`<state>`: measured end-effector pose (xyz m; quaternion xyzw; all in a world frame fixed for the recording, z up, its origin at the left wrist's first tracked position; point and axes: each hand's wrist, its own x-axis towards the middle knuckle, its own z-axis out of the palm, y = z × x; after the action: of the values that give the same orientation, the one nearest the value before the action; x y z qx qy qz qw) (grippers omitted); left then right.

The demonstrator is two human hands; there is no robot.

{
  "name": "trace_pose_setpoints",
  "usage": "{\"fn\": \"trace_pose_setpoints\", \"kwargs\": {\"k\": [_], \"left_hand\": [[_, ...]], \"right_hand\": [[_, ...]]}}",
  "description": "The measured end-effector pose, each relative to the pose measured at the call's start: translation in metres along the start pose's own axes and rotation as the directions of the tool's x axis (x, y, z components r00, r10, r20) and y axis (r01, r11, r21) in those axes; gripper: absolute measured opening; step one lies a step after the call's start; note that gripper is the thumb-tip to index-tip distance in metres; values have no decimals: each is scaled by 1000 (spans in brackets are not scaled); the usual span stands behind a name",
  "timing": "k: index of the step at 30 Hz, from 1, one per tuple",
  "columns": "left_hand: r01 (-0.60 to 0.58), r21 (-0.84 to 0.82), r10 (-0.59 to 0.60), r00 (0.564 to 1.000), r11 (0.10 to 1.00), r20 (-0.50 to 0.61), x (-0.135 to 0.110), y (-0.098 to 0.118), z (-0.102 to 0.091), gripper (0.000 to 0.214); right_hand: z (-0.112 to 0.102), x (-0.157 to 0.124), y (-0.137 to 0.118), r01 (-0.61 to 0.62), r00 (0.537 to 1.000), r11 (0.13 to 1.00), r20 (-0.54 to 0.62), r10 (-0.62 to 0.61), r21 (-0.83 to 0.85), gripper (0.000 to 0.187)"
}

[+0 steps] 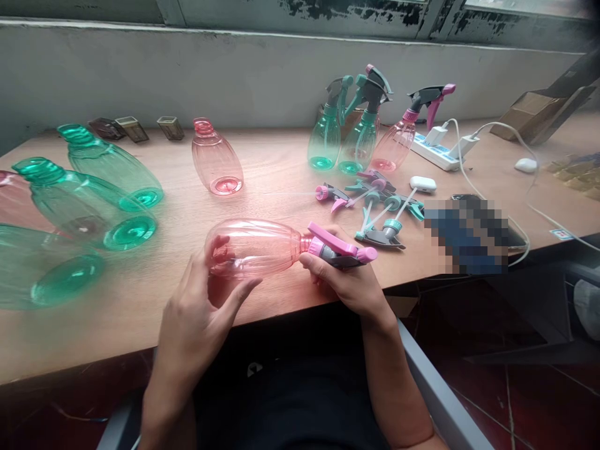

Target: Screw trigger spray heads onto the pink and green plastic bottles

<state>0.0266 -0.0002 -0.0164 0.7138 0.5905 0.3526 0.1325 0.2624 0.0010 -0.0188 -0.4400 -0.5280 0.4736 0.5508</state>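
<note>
1. The left hand [201, 312] cups the base of the pink bottle [255, 247], fingers loosely curled around it. The bottle lies sideways between both hands.
2. The right hand [347, 281] is closed tightly around the trigger head [340, 250] at the bottle's neck.
3. Left of the grip are three green bottles [107, 162] (the nearest is blurred). Beyond it is one bare pink bottle [216, 156], and beyond-right are three finished sprayers [363, 131].
4. Just beyond the right hand lie tangled loose trigger heads [379, 212], and their count is unclear.
</note>
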Motion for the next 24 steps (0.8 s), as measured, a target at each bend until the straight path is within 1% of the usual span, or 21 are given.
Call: {"fn": "trace_pose_setpoints", "kwargs": {"k": [4, 10, 16, 21, 24], "left_hand": [[-19, -1, 19, 1000, 1000, -10, 0, -1, 0, 74], [-23, -1, 23, 1000, 1000, -14, 0, -1, 0, 72], [-9, -7, 9, 1000, 1000, -15, 0, -1, 2, 69], [-2, -4, 2, 1000, 1000, -14, 0, 0, 2, 74], [-2, -12, 2, 1000, 1000, -10, 0, 0, 1, 74]], "right_hand": [[0, 0, 0, -10, 1000, 1000, -4, 10, -22, 36], [-1, 0, -1, -15, 1000, 999, 0, 15, -30, 40], [1, 0, -2, -21, 1000, 999, -15, 21, -25, 39], [0, 1, -3, -39, 999, 998, -15, 39, -41, 40], [-1, 0, -1, -26, 1000, 999, -5, 26, -34, 40]]}}
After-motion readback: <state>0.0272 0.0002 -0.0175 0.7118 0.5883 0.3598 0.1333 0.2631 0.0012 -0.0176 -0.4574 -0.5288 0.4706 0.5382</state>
